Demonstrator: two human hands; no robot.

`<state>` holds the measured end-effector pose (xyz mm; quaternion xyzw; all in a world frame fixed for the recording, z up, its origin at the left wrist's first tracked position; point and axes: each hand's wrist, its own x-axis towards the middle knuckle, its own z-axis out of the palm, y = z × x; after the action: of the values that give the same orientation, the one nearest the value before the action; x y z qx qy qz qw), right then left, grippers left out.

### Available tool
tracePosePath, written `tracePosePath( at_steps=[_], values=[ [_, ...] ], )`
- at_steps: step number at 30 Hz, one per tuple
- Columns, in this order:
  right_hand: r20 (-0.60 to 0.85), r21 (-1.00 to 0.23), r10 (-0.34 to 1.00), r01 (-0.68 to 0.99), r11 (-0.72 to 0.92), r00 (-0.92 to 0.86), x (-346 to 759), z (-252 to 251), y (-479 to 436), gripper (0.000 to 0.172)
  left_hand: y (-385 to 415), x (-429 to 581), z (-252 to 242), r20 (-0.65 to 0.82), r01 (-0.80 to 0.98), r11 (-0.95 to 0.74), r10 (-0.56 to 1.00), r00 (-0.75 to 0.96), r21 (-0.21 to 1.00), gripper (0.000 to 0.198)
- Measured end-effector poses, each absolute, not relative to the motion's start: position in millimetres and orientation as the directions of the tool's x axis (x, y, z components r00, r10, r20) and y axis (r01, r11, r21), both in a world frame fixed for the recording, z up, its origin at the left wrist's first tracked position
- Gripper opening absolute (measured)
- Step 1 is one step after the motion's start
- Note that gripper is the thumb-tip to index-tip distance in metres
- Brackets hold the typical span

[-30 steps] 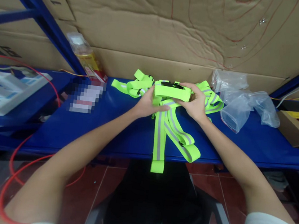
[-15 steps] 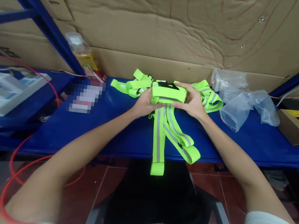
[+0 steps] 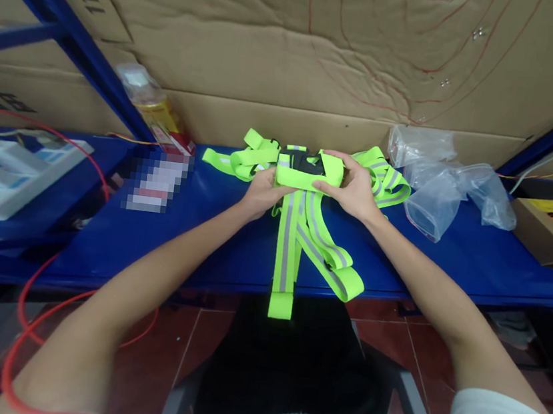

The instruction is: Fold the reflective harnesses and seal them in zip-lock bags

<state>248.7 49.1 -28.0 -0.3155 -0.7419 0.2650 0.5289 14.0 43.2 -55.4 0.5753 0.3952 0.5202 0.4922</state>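
Observation:
Between my two hands is a neon-yellow reflective strap harness (image 3: 288, 242) with grey stripes, its upper part folded into a bundle. My left hand (image 3: 259, 193) is closed on the bundle's left end. At the right end my right hand (image 3: 354, 186) grips it, thumb in front and fingers behind. Black parts (image 3: 307, 162) show inside the folded band. Several strap loops hang down toward me, one of them past the table's front edge. More neon straps (image 3: 246, 160) lie on the table at the left, and others (image 3: 385, 180) lie behind my right hand.
Clear plastic bags (image 3: 435, 186) lie on the blue table (image 3: 192, 237) at the right, beside an open cardboard box (image 3: 550, 234). At the left stand a bottle (image 3: 144, 93) and white boxes (image 3: 13, 175). A red hose (image 3: 18, 336) loops at lower left. Cardboard (image 3: 254, 63) lines the back.
The folded band has tilted open at its top, so more of the black parts inside shows. Both hands keep their hold, and the hanging straps have shifted slightly left.

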Motion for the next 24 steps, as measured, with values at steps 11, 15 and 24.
tracePosePath(
  at_steps=[11, 15, 24],
  values=[
    [0.677, -0.646, 0.709, 0.302, 0.701, -0.199, 252, -27, 48, 0.07, 33, 16, -42, 0.176, -0.213, -0.092, 0.89, 0.421, 0.973, 0.069],
    [0.685, -0.556, 0.668, 0.385, 0.737, -0.289, 255, -32, 44, 0.051, 39, 11, -44, 0.059, -0.225, 0.032, 0.92, 0.386, 0.974, 0.054],
    [0.565, -0.302, 0.512, 0.415, 0.858, -0.648, 260, -26, 30, 0.007, 38, -2, -42, 0.125, -0.11, -0.081, 0.865, 0.486, 0.991, 0.06]
  ],
)
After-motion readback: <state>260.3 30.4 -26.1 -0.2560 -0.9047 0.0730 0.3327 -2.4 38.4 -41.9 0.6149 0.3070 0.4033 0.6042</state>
